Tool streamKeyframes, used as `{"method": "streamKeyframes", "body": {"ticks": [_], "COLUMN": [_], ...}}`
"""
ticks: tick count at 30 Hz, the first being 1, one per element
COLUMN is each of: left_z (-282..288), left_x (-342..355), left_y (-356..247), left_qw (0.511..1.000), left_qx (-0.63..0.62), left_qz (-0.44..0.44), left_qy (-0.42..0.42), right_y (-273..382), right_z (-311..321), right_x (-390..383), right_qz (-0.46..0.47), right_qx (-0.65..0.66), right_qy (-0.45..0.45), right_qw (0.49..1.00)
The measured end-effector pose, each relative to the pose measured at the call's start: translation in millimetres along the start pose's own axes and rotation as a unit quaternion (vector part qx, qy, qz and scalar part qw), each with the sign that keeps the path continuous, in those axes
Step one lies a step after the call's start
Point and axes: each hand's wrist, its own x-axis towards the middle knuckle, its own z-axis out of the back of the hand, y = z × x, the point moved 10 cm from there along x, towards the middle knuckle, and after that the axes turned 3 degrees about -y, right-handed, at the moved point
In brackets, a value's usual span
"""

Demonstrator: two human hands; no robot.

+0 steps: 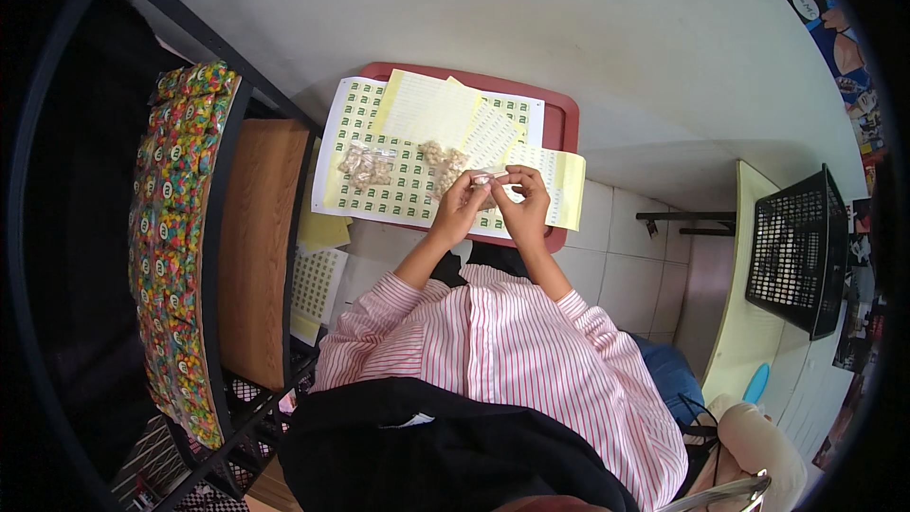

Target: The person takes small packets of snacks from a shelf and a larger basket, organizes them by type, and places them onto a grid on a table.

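My left hand [458, 212] and my right hand [527, 211] meet over the right part of the sticker sheets, both with fingers pinched together. Between the fingertips is a small whitish thing [487, 177], too small to make out its kind. Just beyond my left hand lies a loose-looking cluster of small beige pieces [442, 159], partly hidden by that hand. Further left, a clear bag [368, 167] of similar pale pieces rests on a white sheet [408, 199] printed with rows of small green marks. Yellowish sheets [428, 106] overlap it at the far side.
A red table [565, 123] carries the sheets, close to the wall. At left, a dark rack holds colourful packets [175, 228] and a brown wooden panel [258, 246]. A black basket [794, 251] stands at right on a pale shelf. More sticker sheets [318, 286] lie lower left.
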Motion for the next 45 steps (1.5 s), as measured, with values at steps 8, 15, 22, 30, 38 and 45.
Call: {"method": "streamKeyframes", "body": {"ticks": [8,15,22,30,38,45], "left_z": [10,38,153,186,127,65], "left_x": [4,-3,-1,13,24,38], "left_y": [15,48,65,56,12,40], "left_qw": [0.978,0.943,0.926,0.863,0.779,0.813], "left_qx": [0.209,0.32,0.346,0.481,0.605,0.576], "left_qz": [0.004,0.089,0.052,0.062,-0.081,-0.088], "left_qy": [0.001,0.015,-0.144,-0.14,-0.143,0.005], "right_y": [-75,-121,-136,-161,-172,-175], "right_z": [-23,-27,56,83,97,95], "right_x": [-21,-49,-23,-1,9,18], "right_qz": [-0.248,-0.293,-0.044,-0.055,-0.066,-0.076], "right_qx": [0.271,0.158,-0.286,-0.369,-0.336,-0.347], "right_qy": [0.043,0.115,-0.037,-0.114,-0.148,-0.137], "right_qw": [0.929,0.936,0.957,0.921,0.928,0.925]}}
